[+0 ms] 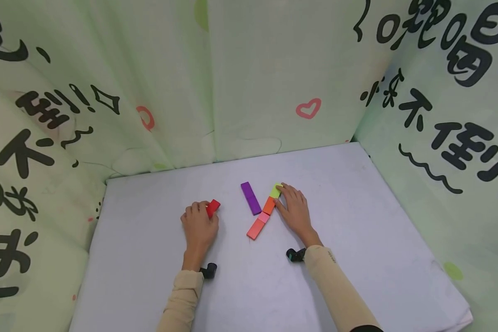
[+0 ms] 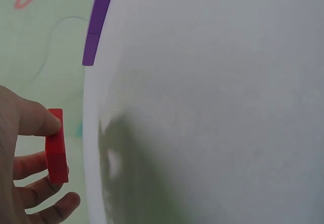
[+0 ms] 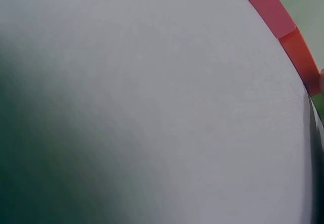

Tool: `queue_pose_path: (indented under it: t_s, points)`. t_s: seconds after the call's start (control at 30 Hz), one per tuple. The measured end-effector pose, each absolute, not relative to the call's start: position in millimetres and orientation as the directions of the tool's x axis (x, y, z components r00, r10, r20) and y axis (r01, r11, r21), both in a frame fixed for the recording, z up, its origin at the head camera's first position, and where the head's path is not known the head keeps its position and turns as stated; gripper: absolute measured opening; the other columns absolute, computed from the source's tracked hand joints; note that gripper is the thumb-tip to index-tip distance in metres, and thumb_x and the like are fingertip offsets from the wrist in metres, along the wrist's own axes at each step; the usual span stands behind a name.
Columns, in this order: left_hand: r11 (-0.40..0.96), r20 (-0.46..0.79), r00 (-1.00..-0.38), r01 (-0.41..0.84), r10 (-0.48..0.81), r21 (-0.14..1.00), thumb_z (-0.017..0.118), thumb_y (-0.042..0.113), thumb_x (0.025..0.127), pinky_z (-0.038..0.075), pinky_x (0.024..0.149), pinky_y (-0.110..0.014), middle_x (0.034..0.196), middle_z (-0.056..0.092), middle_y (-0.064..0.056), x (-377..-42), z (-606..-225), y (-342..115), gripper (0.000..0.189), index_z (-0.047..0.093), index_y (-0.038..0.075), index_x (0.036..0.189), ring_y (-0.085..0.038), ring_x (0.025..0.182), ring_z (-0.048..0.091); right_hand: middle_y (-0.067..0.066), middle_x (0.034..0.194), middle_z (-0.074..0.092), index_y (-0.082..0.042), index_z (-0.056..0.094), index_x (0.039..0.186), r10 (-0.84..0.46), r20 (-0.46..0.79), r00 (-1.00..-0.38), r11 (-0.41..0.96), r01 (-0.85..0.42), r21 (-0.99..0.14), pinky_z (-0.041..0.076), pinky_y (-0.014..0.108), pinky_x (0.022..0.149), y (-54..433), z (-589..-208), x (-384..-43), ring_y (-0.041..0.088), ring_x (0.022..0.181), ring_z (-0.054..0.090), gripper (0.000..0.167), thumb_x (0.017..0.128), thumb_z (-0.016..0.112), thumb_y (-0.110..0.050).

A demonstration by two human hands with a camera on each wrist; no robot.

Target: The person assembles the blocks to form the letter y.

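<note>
My left hand (image 1: 200, 226) grips a red block (image 2: 56, 145) between thumb and fingers, tilted and held over the table; its shadow falls below in the left wrist view. My right hand (image 1: 295, 210) touches the far end of a slanting row of blocks. Its index fingertip is on the yellow-green block (image 1: 275, 191), and its thumb is beside the orange block (image 1: 268, 205). Nearer me, the row continues with a pink block (image 1: 263, 217) and a coral-red block (image 1: 255, 229). A purple strip (image 1: 251, 198) lies to the left, its near end close to the row.
The white-covered table (image 1: 149, 258) has cloth curtains (image 1: 249, 83) with black writing at its back and sides. A small black camera (image 1: 209, 270) is on the left wrist, another black camera (image 1: 295, 255) on the right.
</note>
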State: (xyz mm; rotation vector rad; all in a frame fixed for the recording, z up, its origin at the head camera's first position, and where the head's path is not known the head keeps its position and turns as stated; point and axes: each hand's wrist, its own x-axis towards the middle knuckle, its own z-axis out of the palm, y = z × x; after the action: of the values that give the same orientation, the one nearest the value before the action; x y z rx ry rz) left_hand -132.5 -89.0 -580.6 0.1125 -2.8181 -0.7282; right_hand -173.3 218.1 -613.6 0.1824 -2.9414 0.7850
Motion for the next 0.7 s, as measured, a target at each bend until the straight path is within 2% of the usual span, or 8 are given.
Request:
queue_pose_path:
  t_s: [0.3,0.7]
  points:
    - [0.885,0.241,-0.967,0.044,-0.078,0.463,0.072,0.023,0.091,0.045,0.1,-0.058,0.112,0.067,-0.018,-113,-582,-79,0.035,0.064,0.004,0.119,-0.038,0.108,0.06,0.008,0.168,0.038,-0.018,0.045,0.157,-0.093,0.128,-0.987,0.86,-0.145,-0.489,0.017,0.058,0.13,218,-613,-174,0.032,0.156,0.032,0.055,0.108,0.054,-0.042]
    - [0.907,0.232,-0.973,0.096,-0.001,0.41,0.075,0.029,0.091,0.048,0.097,-0.055,0.106,0.069,-0.013,-89,-589,-69,0.037,0.065,0.006,0.117,-0.034,0.104,0.062,0.008,0.168,0.038,-0.018,0.044,0.157,-0.091,0.12,-0.989,0.862,-0.138,-0.488,0.016,0.058,0.13,217,-614,-173,0.032,0.157,0.032,0.055,0.108,0.053,-0.041]
